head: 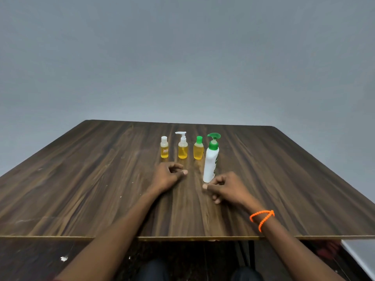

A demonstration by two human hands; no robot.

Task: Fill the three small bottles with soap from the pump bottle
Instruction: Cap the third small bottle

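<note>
Tall white plastic pump bottle with green pump head (211,161) stands upright on brown wood-grain desk (81,179), just beyond right hand (225,188), the nearer one. Left hand (168,175) rests apart. Both hands loosely curled, holding nothing. Three small yellow-filled bottles (182,148) lined up behind.

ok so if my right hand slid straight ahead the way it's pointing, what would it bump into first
Probably the tall white pump bottle with the green pump: it stands just ahead of the right hand, close by its knuckles. Whether they already touch is unclear.
</note>
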